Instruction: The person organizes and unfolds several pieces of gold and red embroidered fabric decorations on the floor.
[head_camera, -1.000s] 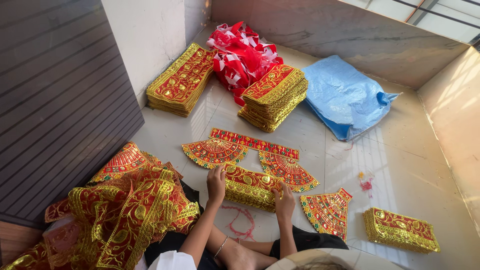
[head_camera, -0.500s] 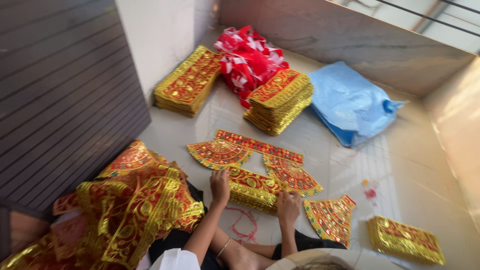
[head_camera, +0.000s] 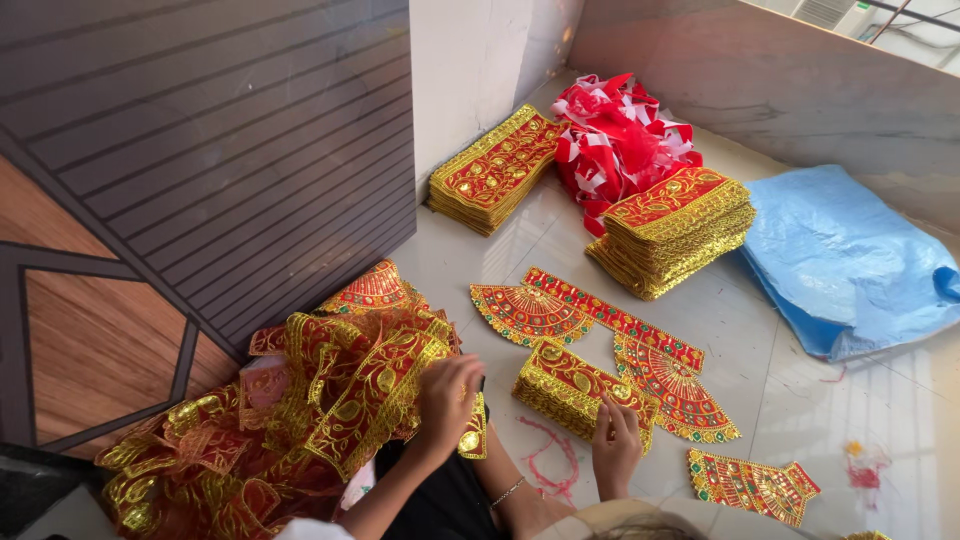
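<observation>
I sit on a pale tiled floor. My left hand (head_camera: 450, 395) has closed on a red-and-gold embroidered piece (head_camera: 472, 432) at the right edge of a loose heap of the same trim (head_camera: 300, 420). My right hand (head_camera: 615, 445) grips the near corner of a small stack of red-and-gold pieces (head_camera: 565, 385). Just beyond that stack lie two fan-shaped embroidered pieces (head_camera: 525, 310) (head_camera: 675, 375) and a long embroidered strip (head_camera: 610, 315).
A trapezoid embroidered piece (head_camera: 750, 485) lies at my right. Two taller stacks (head_camera: 490, 170) (head_camera: 680, 230) and a red-and-white bundle (head_camera: 620, 130) sit by the far wall, a blue plastic bag (head_camera: 850, 260) to the right. A dark slatted panel (head_camera: 200, 150) stands at left. Red thread (head_camera: 545, 465) lies near my knee.
The view has swung left. My left hand left the small stack and moved left onto the heap, taking hold of a piece. My right hand stays at the stack.
</observation>
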